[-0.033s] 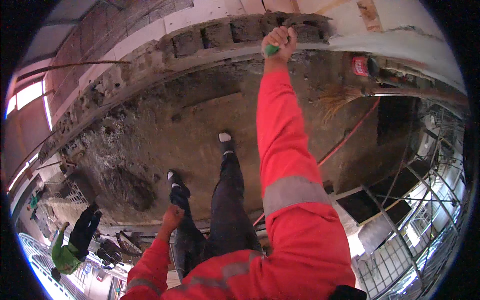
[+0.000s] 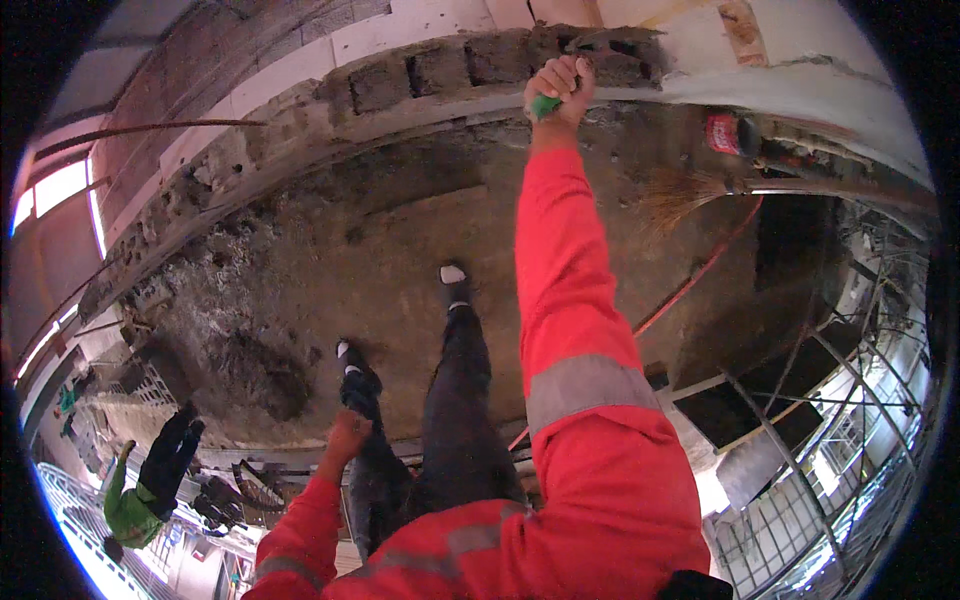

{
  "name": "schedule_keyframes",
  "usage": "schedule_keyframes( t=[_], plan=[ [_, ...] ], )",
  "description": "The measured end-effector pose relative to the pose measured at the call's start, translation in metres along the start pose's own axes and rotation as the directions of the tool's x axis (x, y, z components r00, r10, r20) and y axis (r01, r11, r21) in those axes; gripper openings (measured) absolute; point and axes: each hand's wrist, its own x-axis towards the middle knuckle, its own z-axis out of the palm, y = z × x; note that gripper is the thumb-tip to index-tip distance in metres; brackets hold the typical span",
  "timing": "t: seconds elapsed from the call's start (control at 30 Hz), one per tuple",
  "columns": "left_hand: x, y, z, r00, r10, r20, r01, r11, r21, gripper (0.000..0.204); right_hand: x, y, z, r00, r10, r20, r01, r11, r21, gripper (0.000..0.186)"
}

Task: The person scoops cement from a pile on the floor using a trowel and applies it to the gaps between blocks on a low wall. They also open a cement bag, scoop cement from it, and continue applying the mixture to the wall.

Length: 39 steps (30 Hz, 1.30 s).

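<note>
My right hand reaches far forward in an orange sleeve and is shut on the green handle of a tool. The tool's blade is hidden against a course of grey bricks set in wet mortar along a low wall. My left hand hangs close to my left knee, fingers curled, holding nothing. My legs in black trousers and my black shoes stand on a rough concrete slab.
A straw broom and a red container lie by the wall at right. A red hose crosses the slab. A dark mortar pile sits left. Scaffold tubes at right; a person in green stands below left.
</note>
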Motion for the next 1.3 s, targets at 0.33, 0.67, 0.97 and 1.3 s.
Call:
schedule_keyframes(
  t=[0.33, 0.67, 0.97, 1.3],
  plan=[
    [0.02, -0.002, 0.025, 1.0, -0.008, -0.007, 0.008, 0.997, -0.071, 0.025, -0.072, -0.035, 0.098, 0.485, -0.303, -0.82, -0.843, -0.41, -0.348, 0.038],
    [0.019, -0.014, 0.03, 0.999, -0.024, 0.038, 0.029, 0.99, -0.135, 0.027, -0.078, -0.162, 0.125, 0.417, -0.406, -0.813, -0.884, -0.391, -0.258, 0.045],
    [0.015, -0.041, 0.038, 0.998, 0.059, -0.02, -0.06, 0.997, -0.054, 0.027, -0.071, -0.147, 0.122, 0.485, -0.389, -0.783, -0.874, -0.24, -0.422, 0.047],
    [0.015, -0.039, 0.056, 0.996, -0.086, -0.007, 0.084, 0.984, -0.159, 0.027, -0.068, -0.19, 0.139, 0.388, -0.546, -0.743, -0.922, -0.233, -0.31, 0.043]
  ],
)
